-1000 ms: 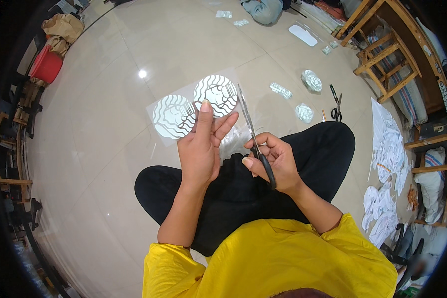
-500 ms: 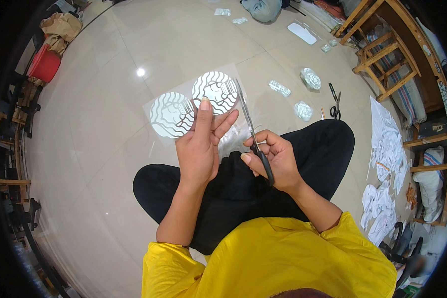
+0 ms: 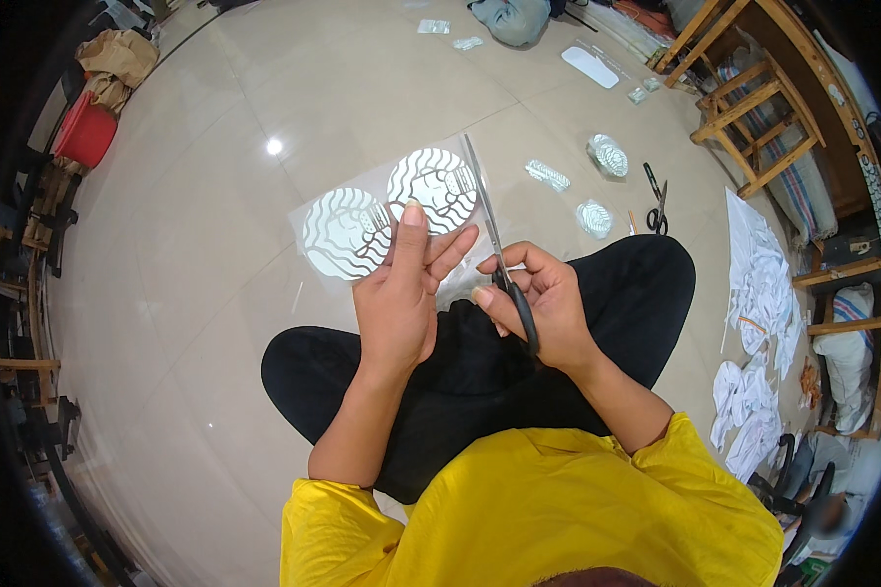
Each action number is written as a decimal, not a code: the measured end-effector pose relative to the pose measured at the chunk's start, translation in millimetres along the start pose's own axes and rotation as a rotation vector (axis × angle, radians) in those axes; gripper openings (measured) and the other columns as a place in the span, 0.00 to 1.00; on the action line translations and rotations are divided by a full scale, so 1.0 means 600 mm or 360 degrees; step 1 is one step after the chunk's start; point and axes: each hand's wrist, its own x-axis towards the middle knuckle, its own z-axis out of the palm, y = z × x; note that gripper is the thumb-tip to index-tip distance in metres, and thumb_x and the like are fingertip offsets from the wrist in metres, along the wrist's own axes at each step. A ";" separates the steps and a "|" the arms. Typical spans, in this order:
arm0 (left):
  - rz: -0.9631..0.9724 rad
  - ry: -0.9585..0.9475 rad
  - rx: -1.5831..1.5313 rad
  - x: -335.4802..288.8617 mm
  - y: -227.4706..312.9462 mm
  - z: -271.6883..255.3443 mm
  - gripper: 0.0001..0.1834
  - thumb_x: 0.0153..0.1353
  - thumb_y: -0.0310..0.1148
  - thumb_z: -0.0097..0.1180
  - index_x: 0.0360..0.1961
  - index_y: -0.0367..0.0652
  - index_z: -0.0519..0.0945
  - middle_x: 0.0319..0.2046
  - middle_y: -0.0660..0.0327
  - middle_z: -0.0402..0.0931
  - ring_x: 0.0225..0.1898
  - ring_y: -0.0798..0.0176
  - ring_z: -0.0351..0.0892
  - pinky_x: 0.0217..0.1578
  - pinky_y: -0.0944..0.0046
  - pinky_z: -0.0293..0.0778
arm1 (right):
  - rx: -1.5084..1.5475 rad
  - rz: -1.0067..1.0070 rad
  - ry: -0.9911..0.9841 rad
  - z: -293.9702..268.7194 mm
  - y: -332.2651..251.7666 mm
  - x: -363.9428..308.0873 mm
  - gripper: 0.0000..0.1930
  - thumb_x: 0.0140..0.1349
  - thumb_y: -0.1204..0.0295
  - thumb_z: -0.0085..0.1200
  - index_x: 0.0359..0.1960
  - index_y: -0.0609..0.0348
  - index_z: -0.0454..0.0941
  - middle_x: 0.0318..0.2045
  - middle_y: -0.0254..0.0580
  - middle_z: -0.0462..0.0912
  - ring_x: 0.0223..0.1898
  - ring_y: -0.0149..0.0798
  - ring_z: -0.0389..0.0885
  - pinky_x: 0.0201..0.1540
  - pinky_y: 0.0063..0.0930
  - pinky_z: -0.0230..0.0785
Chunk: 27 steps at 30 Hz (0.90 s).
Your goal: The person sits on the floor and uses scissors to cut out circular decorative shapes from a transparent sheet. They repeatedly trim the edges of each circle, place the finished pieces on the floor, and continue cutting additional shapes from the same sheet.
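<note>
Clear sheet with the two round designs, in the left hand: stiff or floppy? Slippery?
Probably light: the clear sheet looks thin and is pinched in the left hand. Likely semi-stiff: its upper corners extend well past that grip with no obvious sag. Perhaps a bit slippery, as its surface looks smooth and glossy.

hands (image 3: 396,308) just apart, left thumb (image 3: 413,235) uppermost, right fingers (image 3: 530,257) curled

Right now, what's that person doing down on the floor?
A person in a yellow shirt sits on the pale tiled floor. The left hand holds a clear sheet with two round, silvery wavy designs. The right hand holds black-handled metal scissors, pointing along the sheet's right edge; I can't tell whether they're biting into it. Another black-handled pair lies on the floor farther right.
</note>
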 end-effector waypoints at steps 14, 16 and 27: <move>-0.0023 -0.0029 -0.0043 -0.001 -0.003 -0.003 0.18 0.76 0.35 0.51 0.57 0.30 0.74 0.51 0.52 0.79 0.51 0.56 0.84 0.55 0.56 0.83 | -0.0071 0.0077 0.0044 0.002 -0.026 0.015 0.15 0.62 0.73 0.69 0.46 0.62 0.78 0.20 0.32 0.82 0.20 0.19 0.75 0.24 0.12 0.62; -0.0014 -0.0027 -0.0029 0.000 -0.005 -0.004 0.18 0.76 0.35 0.51 0.57 0.31 0.74 0.51 0.52 0.79 0.51 0.57 0.84 0.55 0.56 0.83 | -0.0057 0.0082 0.0040 -0.001 -0.024 0.015 0.15 0.62 0.73 0.68 0.46 0.62 0.77 0.21 0.33 0.83 0.20 0.19 0.75 0.24 0.12 0.62; 0.0001 -0.0076 -0.0001 0.007 -0.023 -0.006 0.19 0.76 0.36 0.52 0.59 0.32 0.74 0.55 0.54 0.79 0.57 0.60 0.79 0.62 0.55 0.74 | 0.0377 -0.0286 0.0356 0.012 -0.043 0.059 0.19 0.63 0.77 0.65 0.54 0.63 0.73 0.32 0.38 0.83 0.31 0.29 0.83 0.36 0.21 0.76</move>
